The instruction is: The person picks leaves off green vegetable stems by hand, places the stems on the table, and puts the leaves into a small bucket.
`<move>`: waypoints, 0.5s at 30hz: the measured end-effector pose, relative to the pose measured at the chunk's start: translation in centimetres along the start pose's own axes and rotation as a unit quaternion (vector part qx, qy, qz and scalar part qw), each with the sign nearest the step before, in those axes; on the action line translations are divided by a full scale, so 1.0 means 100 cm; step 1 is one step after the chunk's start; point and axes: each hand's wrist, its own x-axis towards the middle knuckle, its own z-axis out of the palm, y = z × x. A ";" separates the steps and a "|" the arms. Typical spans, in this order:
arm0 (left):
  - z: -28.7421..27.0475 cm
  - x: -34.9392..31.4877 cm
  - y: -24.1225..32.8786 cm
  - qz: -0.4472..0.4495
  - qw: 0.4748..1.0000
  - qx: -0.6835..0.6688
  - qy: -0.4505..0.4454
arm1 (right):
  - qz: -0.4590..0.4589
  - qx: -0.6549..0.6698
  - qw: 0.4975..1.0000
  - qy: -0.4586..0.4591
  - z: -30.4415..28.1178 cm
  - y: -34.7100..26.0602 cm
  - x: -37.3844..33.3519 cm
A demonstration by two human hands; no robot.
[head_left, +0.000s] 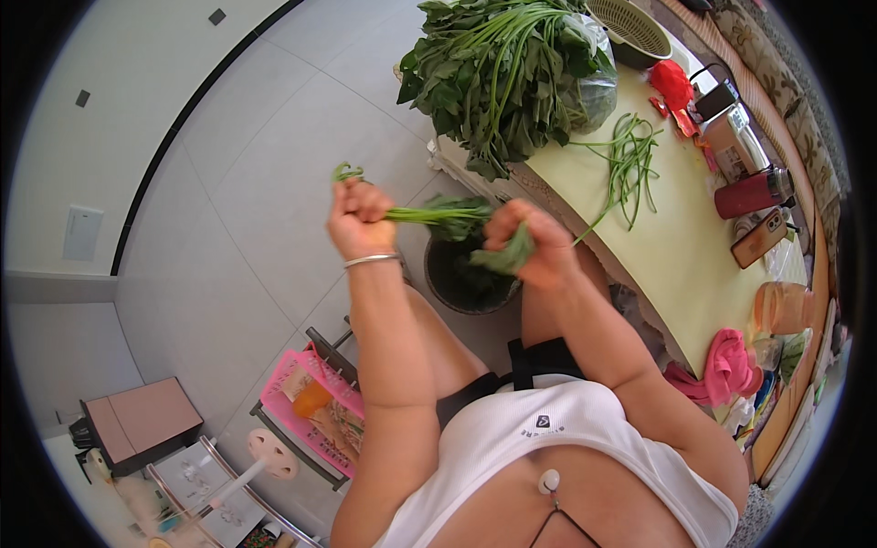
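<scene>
My left hand [361, 217] is closed around the stems of a small bunch of leafy greens [422, 216], the stem ends poking out above the fist. My right hand [539, 245] grips leaves at the other end, and a leaf [510, 253] hangs from its fingers. Below the bunch, a dark round bin [473, 294] stands on the floor between my legs. At the table's far left corner lies a big heap of the same greens [493, 87], partly in a clear plastic bag [594, 87]. Bare green stems [630, 169] lie loosely on the yellow tabletop [671, 265].
Behind the heap sits a green colander [639, 32]. Along the table's right side are a red bottle [751, 194], a phone [758, 239], a jar [783, 308] and a pink cloth [726, 365]. A pink basket [311, 411] stands by my left leg.
</scene>
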 end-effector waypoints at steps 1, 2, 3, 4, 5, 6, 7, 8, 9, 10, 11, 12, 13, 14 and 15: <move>-0.002 0.000 0.017 0.006 0.999 -0.029 -0.026 | -0.020 0.024 0.999 -0.035 -0.010 -0.020 -0.004; 0.002 -0.002 0.023 0.011 0.997 -0.059 -0.053 | -0.041 0.047 0.996 -0.070 -0.007 -0.032 -0.005; 0.004 -0.003 0.022 0.010 0.997 -0.043 -0.067 | -0.041 -0.014 0.999 -0.008 -0.003 -0.036 -0.008; 0.004 -0.004 0.021 0.007 0.997 -0.053 -0.062 | -0.041 -0.074 0.995 0.054 0.003 -0.042 -0.012; 0.005 -0.004 0.021 0.002 0.996 -0.063 -0.057 | -0.042 -0.134 0.983 0.118 0.008 -0.047 -0.016; 0.005 -0.004 0.020 -0.004 0.996 -0.072 -0.052 | -0.023 -0.177 0.975 0.132 0.004 -0.045 -0.018; 0.001 -0.004 0.022 -0.010 0.994 -0.093 -0.059 | -0.004 -0.219 0.965 0.146 -0.006 -0.040 -0.017; -0.001 -0.005 0.025 -0.021 0.991 -0.115 -0.060 | 0.016 -0.260 0.953 0.157 -0.015 -0.033 -0.015; -0.004 -0.005 0.026 -0.035 0.988 -0.136 -0.059 | 0.006 -0.328 0.934 0.143 -0.026 -0.025 -0.014; -0.006 -0.004 0.028 -0.048 0.985 -0.157 -0.057 | -0.053 -0.445 0.882 0.146 -0.035 -0.015 -0.011; -0.008 -0.003 0.030 -0.043 0.987 -0.147 -0.051 | -0.108 -0.553 0.813 0.146 -0.042 -0.001 -0.005; -0.006 -0.002 0.028 -0.051 0.987 -0.148 -0.048 | -0.159 -0.653 0.726 0.146 -0.041 0.007 0.001; -0.005 -0.002 0.027 -0.057 0.986 -0.149 -0.044 | -0.151 -0.680 0.700 0.157 -0.039 0.010 0.004; -0.004 -0.002 0.027 -0.061 0.986 -0.150 -0.043 | -0.142 -0.707 0.673 0.165 -0.031 0.011 0.009; -0.004 -0.002 0.028 -0.065 0.986 -0.145 -0.048 | -0.132 -0.732 0.646 0.172 -0.027 0.013 0.014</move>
